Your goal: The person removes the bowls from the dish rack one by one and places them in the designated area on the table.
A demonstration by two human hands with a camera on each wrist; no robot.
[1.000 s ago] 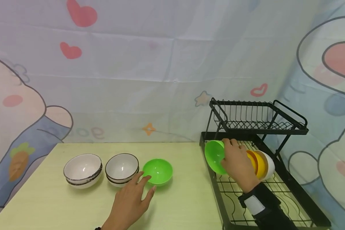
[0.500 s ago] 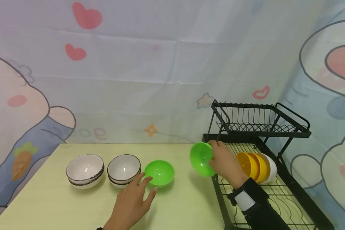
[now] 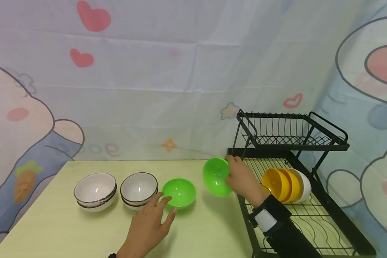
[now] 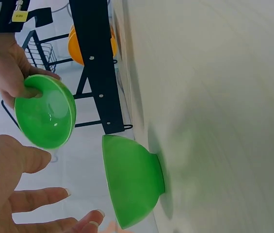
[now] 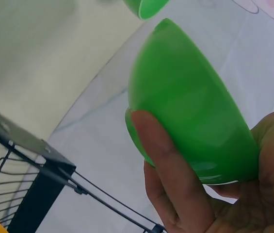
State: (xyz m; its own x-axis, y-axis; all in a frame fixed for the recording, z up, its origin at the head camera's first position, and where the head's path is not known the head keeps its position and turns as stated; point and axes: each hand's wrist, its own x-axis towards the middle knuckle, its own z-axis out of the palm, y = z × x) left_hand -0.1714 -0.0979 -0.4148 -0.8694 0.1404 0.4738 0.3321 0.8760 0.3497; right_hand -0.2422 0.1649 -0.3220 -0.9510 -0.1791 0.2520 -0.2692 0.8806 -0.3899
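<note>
My right hand [image 3: 245, 181] grips a green bowl [image 3: 215, 177] by its right side, thumb inside and fingers on the outer wall. That bowl is tilted, its inside facing left, and hangs over the table between the rack and a second green bowl [image 3: 179, 193]. In the right wrist view the held bowl [image 5: 185, 107] shows its outer wall and foot. My left hand [image 3: 149, 225] hovers just in front of the second green bowl, fingers spread and holding nothing. The left wrist view shows this bowl [image 4: 132, 179] standing upright on the table, with the left fingers [image 4: 40, 199] beside its rim.
Two stacks of white dark-rimmed bowls, the left stack [image 3: 95, 191] and the middle stack [image 3: 138, 190], stand on the table [image 3: 84, 233]. On the right, a black two-tier dish rack [image 3: 291, 147] holds yellow bowls [image 3: 277, 184] and a white bowl [image 3: 305, 186] on its lower tier.
My right hand has lifted the green bowl out of the rack's lower tier and carried it left over the table. The left hand has stayed in about the same place.
</note>
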